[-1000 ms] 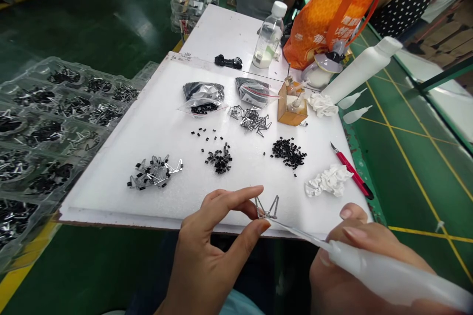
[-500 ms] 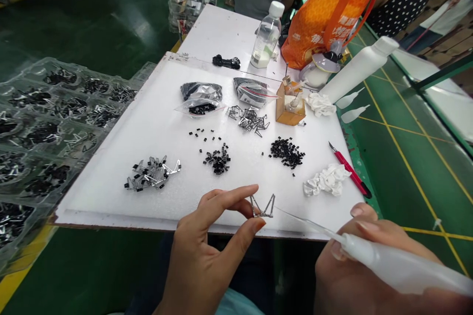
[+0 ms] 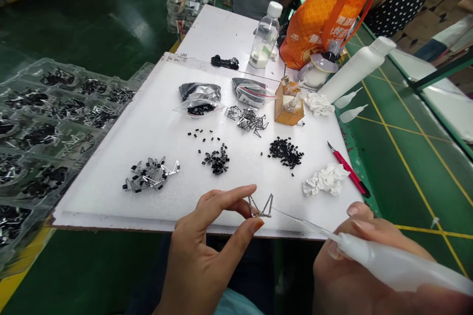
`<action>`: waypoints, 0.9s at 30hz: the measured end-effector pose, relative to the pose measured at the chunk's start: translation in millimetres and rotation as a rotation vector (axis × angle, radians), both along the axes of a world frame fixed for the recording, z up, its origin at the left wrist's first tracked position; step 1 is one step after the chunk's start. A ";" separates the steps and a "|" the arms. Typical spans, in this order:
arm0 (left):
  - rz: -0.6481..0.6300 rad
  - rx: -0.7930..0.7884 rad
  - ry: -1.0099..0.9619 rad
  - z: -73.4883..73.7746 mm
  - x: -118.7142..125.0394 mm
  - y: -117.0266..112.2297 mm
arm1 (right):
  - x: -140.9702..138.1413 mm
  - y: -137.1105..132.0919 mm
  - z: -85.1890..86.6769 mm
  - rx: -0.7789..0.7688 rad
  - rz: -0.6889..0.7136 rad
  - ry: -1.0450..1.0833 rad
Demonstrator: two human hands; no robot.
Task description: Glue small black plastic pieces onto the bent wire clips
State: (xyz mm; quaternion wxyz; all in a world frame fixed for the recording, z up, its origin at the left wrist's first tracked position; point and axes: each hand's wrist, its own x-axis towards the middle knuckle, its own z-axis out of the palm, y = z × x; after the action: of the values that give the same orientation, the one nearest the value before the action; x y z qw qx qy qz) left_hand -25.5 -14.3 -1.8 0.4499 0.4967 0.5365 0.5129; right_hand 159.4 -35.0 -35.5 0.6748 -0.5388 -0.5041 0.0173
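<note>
Pinched between the thumb and forefinger of my left hand (image 3: 214, 241) is a small grey bent metal bracket (image 3: 264, 210), its two arms pointing up. My right hand (image 3: 369, 256) is closed round a translucent squeeze bottle (image 3: 399, 261) with a long thin nozzle, whose tip is close to the bracket's right side; whether they touch I cannot tell. Beyond my hands lie a pile of small black pieces (image 3: 286, 152), a second pile of black pieces (image 3: 217, 160), a heap of loose metal brackets (image 3: 249, 119) and a heap of brackets with black pieces on them (image 3: 151, 174).
A red craft knife (image 3: 349, 172) and crumpled tissue (image 3: 325, 180) lie at the right. Farther back are plastic bags (image 3: 199, 96), a wooden box (image 3: 288, 113), a white bottle (image 3: 356, 71) and an orange bag (image 3: 325, 19). Compartment trays (image 3: 66, 108) stand left of the table. People are behind.
The whole view has shifted slightly. Both hands keep their grip, and the nozzle tip stays close to the bracket.
</note>
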 end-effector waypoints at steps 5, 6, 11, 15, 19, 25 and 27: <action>-0.011 0.000 0.002 -2.0 -0.7 -0.5 | -14.4 6.3 14.2 0.088 -0.099 0.190; -0.011 0.000 0.002 -2.1 -0.9 -0.8 | -17.7 7.6 18.2 0.058 -0.109 0.214; -0.005 -0.025 -0.001 -0.4 -0.7 -1.7 | -26.6 12.3 33.2 -0.112 -0.148 0.298; 0.017 -0.039 -0.029 0.6 1.2 -1.3 | -27.0 14.4 35.8 -0.160 -0.103 0.331; 0.026 -0.045 -0.036 -0.6 1.5 -1.0 | -28.6 14.1 37.1 -0.154 -0.106 0.336; 0.023 -0.051 -0.047 -0.3 1.4 -1.1 | -32.5 16.6 40.4 -0.177 -0.127 0.345; 0.041 -0.067 -0.060 0.1 1.7 -1.1 | -32.6 16.7 39.8 -0.179 -0.143 0.350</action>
State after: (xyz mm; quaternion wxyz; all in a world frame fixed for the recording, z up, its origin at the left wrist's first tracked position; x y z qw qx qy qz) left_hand -23.8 -15.4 -1.7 0.4714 0.4549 0.5497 0.5184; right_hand 126.8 -18.3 4.3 0.7010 -0.6198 -0.3361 0.1071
